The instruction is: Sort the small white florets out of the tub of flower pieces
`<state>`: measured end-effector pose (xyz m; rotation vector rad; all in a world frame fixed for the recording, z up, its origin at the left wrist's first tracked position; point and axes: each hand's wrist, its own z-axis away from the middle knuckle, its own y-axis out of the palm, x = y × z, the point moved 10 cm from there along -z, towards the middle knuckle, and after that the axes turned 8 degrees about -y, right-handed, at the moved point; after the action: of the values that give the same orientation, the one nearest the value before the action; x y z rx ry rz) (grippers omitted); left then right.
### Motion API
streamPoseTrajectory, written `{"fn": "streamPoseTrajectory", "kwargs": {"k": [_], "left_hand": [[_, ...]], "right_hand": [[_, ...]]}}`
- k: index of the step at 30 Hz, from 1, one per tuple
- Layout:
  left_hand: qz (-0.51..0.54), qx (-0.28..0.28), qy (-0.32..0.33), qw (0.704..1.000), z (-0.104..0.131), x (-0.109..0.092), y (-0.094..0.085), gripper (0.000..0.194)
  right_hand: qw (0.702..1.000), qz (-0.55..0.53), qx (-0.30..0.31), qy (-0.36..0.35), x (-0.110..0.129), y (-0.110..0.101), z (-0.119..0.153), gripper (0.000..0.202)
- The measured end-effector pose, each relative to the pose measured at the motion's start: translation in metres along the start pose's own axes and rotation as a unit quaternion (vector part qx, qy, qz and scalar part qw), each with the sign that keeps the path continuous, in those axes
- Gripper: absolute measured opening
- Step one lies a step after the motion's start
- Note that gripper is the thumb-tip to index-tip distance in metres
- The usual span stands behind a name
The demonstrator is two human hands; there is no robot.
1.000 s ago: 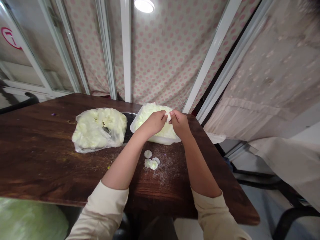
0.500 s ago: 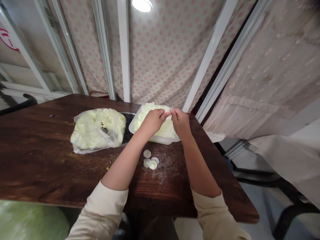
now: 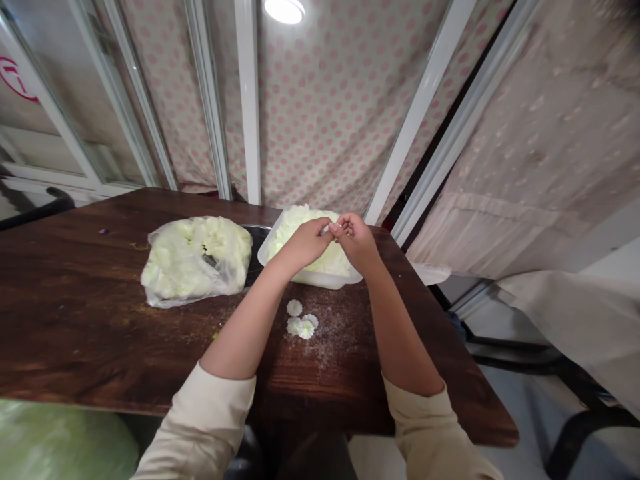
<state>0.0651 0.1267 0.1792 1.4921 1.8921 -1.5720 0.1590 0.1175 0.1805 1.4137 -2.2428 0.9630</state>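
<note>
Above a white plastic tub (image 3: 325, 279) my two hands meet, fingertips nearly touching. My left hand (image 3: 311, 239) is closed in a pinch, with a small whitish piece partly showing at its fingertips. Thumb and forefinger of my right hand (image 3: 357, 239) pinch at the same spot; its other fingers are curled. Too little of the piece shows to tell its kind. The tub is heaped with pale yellow-white, ruffled pieces (image 3: 295, 223), partly hidden by my hands. Nearer me on the table lie several small scalloped, flower-shaped white pieces (image 3: 303, 326), some overlapping.
Left of the tub sits a clear plastic bag (image 3: 197, 260) full of similar pale pieces. A dark tray-like thing (image 3: 257, 250) shows between bag and tub. Fine pale crumbs are scattered on the brown wooden table (image 3: 90, 320). A dotted curtain (image 3: 320, 120) hangs behind.
My right hand has turned slightly and its fingers have loosened and spread a little at the pinch. The left hand has hardly moved. The tub, bag and loose pieces look unchanged.
</note>
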Motion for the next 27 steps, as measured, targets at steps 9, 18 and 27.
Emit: {"fn": "streamPoseTrajectory", "kwargs": {"k": [9, 18, 27], "left_hand": [[0.011, 0.010, 0.025, 1.000, 0.002, -0.006, 0.003, 0.030], [0.010, 0.000, -0.001, 1.000, 0.003, -0.003, -0.001, 0.039], [-0.055, -0.009, -0.044, 0.997, -0.003, 0.010, 0.000, 0.032]], "right_hand": [[0.996, 0.083, -0.039, -0.020, 0.006, -0.014, 0.002, 0.028], [0.979, 0.147, -0.139, 0.019, -0.016, -0.042, 0.007, 0.028], [0.999, 0.032, 0.032, -0.015, -0.006, 0.005, 0.000, 0.031]]}}
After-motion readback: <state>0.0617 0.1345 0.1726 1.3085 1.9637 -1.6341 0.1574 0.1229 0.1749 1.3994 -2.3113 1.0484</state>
